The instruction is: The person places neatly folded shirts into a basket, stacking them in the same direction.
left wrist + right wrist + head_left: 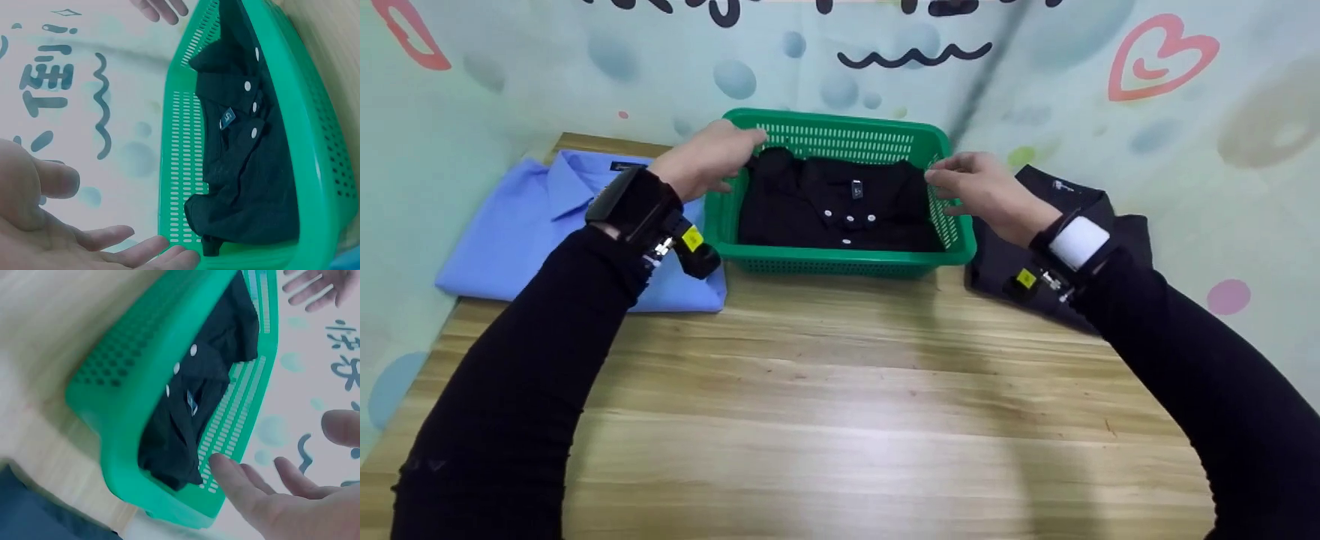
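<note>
A black shirt (pixel 840 206) with white buttons lies folded inside the green basket (pixel 840 256); its collar and label show. Over the basket's left end is the left hand (pixel 711 159), fingers spread and holding nothing; the left wrist view shows this hand (pixel 84 225) beside the basket's end. The right hand (pixel 986 191) hovers at the basket's right end with fingers slightly bent and apart. In the right wrist view that hand (pixel 298 495) is empty, near the slotted wall of the basket (pixel 129 455).
Left of the basket lies a folded light blue shirt (pixel 510 240), partly under the left forearm in view. A dark folded garment (pixel 1132 232) lies to the right, partly hidden by the right hand and wrist. The wooden table (pixel 840 405) meets a patterned wall behind.
</note>
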{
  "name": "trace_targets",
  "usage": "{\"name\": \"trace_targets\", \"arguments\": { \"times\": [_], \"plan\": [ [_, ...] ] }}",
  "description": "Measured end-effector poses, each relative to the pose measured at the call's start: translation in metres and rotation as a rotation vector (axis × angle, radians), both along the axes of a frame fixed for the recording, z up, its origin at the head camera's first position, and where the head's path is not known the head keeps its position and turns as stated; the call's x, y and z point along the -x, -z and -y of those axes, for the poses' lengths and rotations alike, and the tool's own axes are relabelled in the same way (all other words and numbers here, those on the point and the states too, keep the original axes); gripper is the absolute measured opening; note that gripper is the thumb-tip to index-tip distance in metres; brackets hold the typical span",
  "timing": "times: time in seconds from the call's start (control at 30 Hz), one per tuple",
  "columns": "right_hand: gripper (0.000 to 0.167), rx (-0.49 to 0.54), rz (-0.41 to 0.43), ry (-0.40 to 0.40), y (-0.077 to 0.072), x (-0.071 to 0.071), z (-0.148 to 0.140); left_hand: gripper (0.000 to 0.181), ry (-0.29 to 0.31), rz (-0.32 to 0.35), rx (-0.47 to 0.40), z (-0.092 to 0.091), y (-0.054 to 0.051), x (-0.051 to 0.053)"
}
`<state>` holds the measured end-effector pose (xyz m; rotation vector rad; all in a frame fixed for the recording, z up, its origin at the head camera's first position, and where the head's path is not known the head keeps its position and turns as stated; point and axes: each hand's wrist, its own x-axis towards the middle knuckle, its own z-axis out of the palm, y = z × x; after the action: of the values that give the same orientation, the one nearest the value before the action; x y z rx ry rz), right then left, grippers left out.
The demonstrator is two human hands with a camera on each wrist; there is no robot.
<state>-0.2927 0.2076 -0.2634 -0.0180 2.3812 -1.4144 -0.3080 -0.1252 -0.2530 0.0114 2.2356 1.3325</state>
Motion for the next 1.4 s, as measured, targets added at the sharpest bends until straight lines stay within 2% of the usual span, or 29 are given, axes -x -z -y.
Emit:
{"name": "trace_targets", "arguments": {
  "times": [0.1, 0.2, 0.27, 0.37, 0.63, 0.77, 0.9, 0.97, 1.07, 1.13, 1.2, 1.3, 1.4],
  "plan": [
    [0.045, 0.033, -0.038, 0.002, 0.003, -0.012, 0.0, 0.05, -0.012, -0.001, -0.011, -0.001, -0.001, -0.007],
    [0.041, 0.046, -0.057, -0.015, 0.004, -0.022, 0.001, 0.062, 0.001, 0.008, -0.021, -0.002, -0.001, -0.014],
    [0.038, 0.048, -0.065, -0.017, 0.006, -0.027, 0.001, 0.056, 0.003, 0.008, -0.031, -0.004, -0.001, -0.018],
    [0.033, 0.051, -0.091, -0.003, 0.009, -0.034, 0.003, 0.031, 0.007, -0.014, -0.038, -0.007, -0.003, -0.023],
    [0.024, 0.122, -0.13, 0.021, 0.019, -0.056, 0.009, 0.038, 0.008, -0.057, -0.08, -0.006, -0.002, -0.041],
    [0.023, 0.203, -0.107, 0.009, 0.026, -0.068, 0.015, 0.059, -0.022, -0.091, -0.084, 0.003, 0.002, -0.054],
    [0.021, 0.28, -0.053, -0.036, 0.038, -0.079, 0.021, 0.058, -0.085, -0.144, -0.102, 0.021, 0.005, -0.064],
    [0.021, 0.305, -0.011, -0.066, 0.045, -0.084, 0.025, 0.058, -0.143, -0.164, -0.138, 0.034, 0.008, -0.067],
    [0.023, 0.329, 0.059, -0.091, 0.057, -0.09, 0.032, 0.056, -0.268, -0.2, -0.195, 0.058, 0.017, -0.069],
    [0.025, 0.342, 0.102, -0.095, 0.066, -0.093, 0.039, 0.054, -0.344, -0.245, -0.195, 0.076, 0.027, -0.069],
    [0.026, 0.356, 0.133, -0.09, 0.076, -0.095, 0.047, 0.053, -0.395, -0.292, -0.135, 0.095, 0.04, -0.07],
    [0.028, 0.387, 0.164, -0.081, 0.09, -0.097, 0.06, 0.056, -0.426, -0.361, 0.025, 0.124, 0.062, -0.069],
    [0.029, 0.428, 0.202, -0.07, 0.104, -0.097, 0.073, 0.058, -0.459, -0.4, 0.168, 0.153, 0.083, -0.067]
  ]
}}
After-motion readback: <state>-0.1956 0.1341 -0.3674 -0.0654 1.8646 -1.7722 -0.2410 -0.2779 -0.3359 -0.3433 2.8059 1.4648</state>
